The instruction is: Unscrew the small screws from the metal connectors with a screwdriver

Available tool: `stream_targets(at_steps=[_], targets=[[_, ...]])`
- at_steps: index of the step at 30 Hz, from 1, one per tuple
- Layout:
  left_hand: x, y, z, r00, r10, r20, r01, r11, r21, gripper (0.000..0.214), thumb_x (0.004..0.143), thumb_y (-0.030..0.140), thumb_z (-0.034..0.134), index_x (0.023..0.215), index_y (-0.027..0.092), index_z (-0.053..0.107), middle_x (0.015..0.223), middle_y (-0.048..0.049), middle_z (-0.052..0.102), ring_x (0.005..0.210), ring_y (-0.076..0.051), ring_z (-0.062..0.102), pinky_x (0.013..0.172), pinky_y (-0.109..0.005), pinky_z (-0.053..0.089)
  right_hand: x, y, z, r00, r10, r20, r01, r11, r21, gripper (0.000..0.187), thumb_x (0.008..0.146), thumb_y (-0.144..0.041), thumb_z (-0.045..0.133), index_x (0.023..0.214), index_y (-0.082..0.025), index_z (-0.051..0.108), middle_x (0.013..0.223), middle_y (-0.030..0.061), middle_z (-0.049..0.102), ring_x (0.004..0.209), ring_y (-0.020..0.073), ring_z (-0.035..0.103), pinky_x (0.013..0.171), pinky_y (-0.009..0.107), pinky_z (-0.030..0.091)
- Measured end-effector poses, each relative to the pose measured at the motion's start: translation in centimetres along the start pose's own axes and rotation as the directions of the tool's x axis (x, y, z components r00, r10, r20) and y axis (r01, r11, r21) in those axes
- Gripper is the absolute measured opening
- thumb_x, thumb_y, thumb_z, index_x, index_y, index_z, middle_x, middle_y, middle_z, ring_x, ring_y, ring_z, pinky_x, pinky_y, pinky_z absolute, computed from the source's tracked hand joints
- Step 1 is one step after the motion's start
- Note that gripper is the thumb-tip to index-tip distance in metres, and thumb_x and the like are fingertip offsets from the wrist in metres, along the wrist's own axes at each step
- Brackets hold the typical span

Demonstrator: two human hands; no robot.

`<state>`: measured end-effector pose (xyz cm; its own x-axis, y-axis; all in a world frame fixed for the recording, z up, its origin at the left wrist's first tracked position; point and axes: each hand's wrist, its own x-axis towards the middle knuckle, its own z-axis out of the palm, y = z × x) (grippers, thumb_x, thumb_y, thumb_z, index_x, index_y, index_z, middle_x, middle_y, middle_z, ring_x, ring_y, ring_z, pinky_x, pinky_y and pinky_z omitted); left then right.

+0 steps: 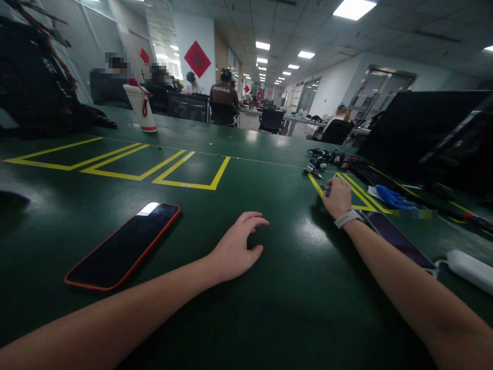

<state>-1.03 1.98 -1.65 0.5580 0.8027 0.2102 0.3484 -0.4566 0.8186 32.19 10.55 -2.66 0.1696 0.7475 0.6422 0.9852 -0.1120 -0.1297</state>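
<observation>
My left hand is low over the green table, thumb and fingers apart and nothing in them. To its left lies a phone in an orange-red case, screen up and dark. My right hand, with a light watch strap at the wrist, reaches farther forward over a yellow-taped area. Its fingers are closed around a small thing with metallic and purplish parts, mostly hidden by the hand. Just beyond lie several small metal-and-black parts. A dark flat device lies partly behind my right forearm.
Yellow tape outlines mark the table's left half. A white cup stands at the far left edge. At right are a blue cloth-like thing, a white adapter and a large dark screen. People sit beyond the table.
</observation>
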Motion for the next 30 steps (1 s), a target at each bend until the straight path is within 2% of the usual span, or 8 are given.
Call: stream_targets(at_steps=[3,7,12,17,20,23,27,30], targets=[[0.0,0.0,0.0,1.0,-0.01,0.013,0.01,1.0,0.005,0.042,0.073,0.016,0.058,0.115,0.023,0.056,0.132,-0.0078,0.044,0.109,-0.025,0.055,0.092,-0.044,0.049,0.2,1.1,0.6,0.998,0.05,0.038,-0.048,0.997,-0.061,0.021,0.064,-0.006,0.048,0.085,-0.011,0.052,0.091,0.0151,0.054,0.092,0.0283,0.047,0.082,0.042,0.036],[0.1,0.0,0.1,1.0,-0.007,0.013,0.006,1.0,0.026,0.038,0.074,0.016,0.057,0.112,0.023,0.058,0.13,-0.0077,0.047,0.11,-0.024,0.054,0.092,-0.043,0.048,0.4,1.4,0.8,0.993,0.066,0.095,-0.054,0.991,-0.126,0.025,0.065,-0.004,0.048,0.089,-0.008,0.054,0.096,0.0181,0.055,0.093,0.0282,0.048,0.082,0.04,0.037],[0.2,0.0,0.1,0.999,0.004,0.033,-0.006,0.996,0.086,0.033,0.075,0.017,0.057,0.108,0.023,0.06,0.127,-0.007,0.05,0.115,-0.025,0.05,0.095,-0.044,0.045,0.3,0.1,0.1,0.99,0.027,0.142,-0.003,0.987,-0.163,0.024,0.073,-0.006,0.047,0.095,-0.004,0.055,0.101,0.021,0.054,0.099,0.0294,0.046,0.085,0.04,0.036],[0.4,0.4,0.1,0.999,0.001,0.044,-0.006,0.994,0.11,0.032,0.075,0.016,0.056,0.107,0.021,0.059,0.125,-0.0071,0.051,0.113,-0.024,0.051,0.095,-0.044,0.044,0.1,-1.8,0.0,0.982,-0.039,0.187,0.063,0.99,-0.126,0.023,0.087,-0.014,0.038,0.101,-0.009,0.055,0.104,0.0186,0.058,0.1,0.0275,0.05,0.084,0.036,0.038],[0.5,0.6,0.1,0.998,0.0,0.057,-0.007,0.994,0.11,0.03,0.075,0.015,0.057,0.104,0.022,0.06,0.123,-0.0061,0.053,0.113,-0.023,0.051,0.097,-0.043,0.042,0.7,-2.7,1.0,0.975,-0.016,0.223,0.042,0.993,-0.113,0.028,0.088,-0.012,0.037,0.112,-0.011,0.052,0.096,0.0167,0.062,0.091,0.026,0.057,0.076,0.035,0.042],[0.5,0.6,0.0,0.998,-0.003,0.059,-0.003,0.995,0.095,0.03,0.074,0.014,0.057,0.103,0.022,0.061,0.121,-0.0054,0.054,0.113,-0.023,0.051,0.098,-0.042,0.041,2.1,-3.3,2.8,0.968,0.022,0.251,0.006,0.994,-0.108,0.026,0.088,-0.013,0.045,0.113,-0.012,0.053,0.094,0.013,0.064,0.088,0.0229,0.06,0.075,0.034,0.046],[0.4,0.4,-0.1,0.998,-0.005,0.059,0.001,0.997,0.073,0.03,0.075,0.014,0.057,0.103,0.023,0.061,0.12,-0.005,0.055,0.112,-0.022,0.051,0.097,-0.041,0.042,4.5,-3.5,5.1,0.971,0.073,0.228,-0.045,0.991,-0.124,0.028,0.089,-0.03,0.052,0.113,-0.014,0.054,0.11,0.0082,0.059,0.095,0.0197,0.059,0.081,0.039,0.05],[0.4,0.4,-0.2,0.997,-0.025,0.068,0.021,0.998,0.062,0.031,0.075,0.015,0.057,0.104,0.023,0.061,0.121,-0.0048,0.055,0.112,-0.022,0.051,0.097,-0.041,0.042,6.0,-3.3,6.3,0.975,0.102,0.195,-0.073,0.986,-0.15,0.033,0.088,-0.031,0.054,0.116,-0.015,0.053,0.117,0.0092,0.055,0.1,0.0212,0.058,0.083,0.042,0.05]])
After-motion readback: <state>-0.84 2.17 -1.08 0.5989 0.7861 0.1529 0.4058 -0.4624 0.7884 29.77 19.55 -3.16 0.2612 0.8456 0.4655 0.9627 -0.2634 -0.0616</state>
